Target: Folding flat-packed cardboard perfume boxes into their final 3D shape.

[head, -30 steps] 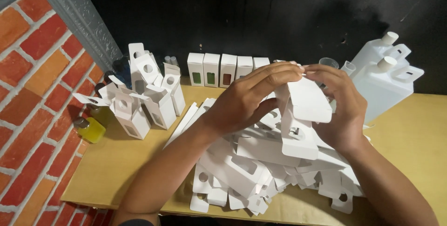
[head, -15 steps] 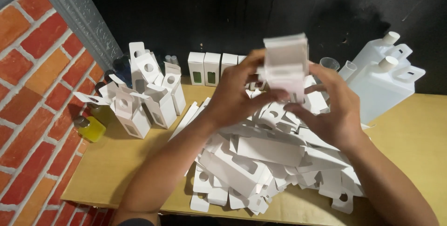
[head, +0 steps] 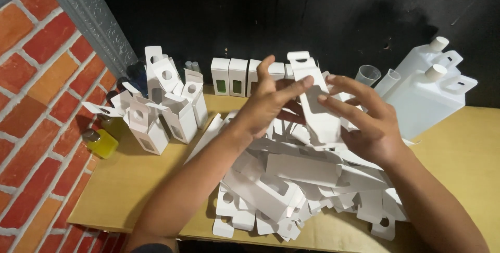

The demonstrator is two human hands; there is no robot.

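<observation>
Holding a flat white carton blank [head: 315, 102] above the middle of the counter [head: 130, 180], both hands worked over a loose heap of the same white blanks [head: 297, 185]. The counter, a pale wooden top, ran from a red brick wall [head: 36, 102] at its left edge to a black wall along its back edge. Two large white plastic jugs [head: 427, 89] with handles and caps stood at the back right corner, with a clear measuring cup [head: 367, 74] just beside them. The heap of blanks filled the centre and reached the near edge. A cluster of folded, upright cartons with hang tabs [head: 164, 102] stood near the back left corner, and a short row of closed small boxes [head: 237, 76] lined the back edge between that cluster and the hands. A small bottle of yellow liquid [head: 101, 142] sat by the left edge.

The left hand [head: 265, 104] was closed on the blank's left side, thumb pad pressed to its face. The right hand [head: 364, 120] met it from the right, fingers spread and only loosely curled on the panel. The blank's long axis stood nearly upright, hang tab uppermost, tilted slightly left. It lay between the two hands, with the left hand holding it more firmly and the right hand touching its lower half.
</observation>
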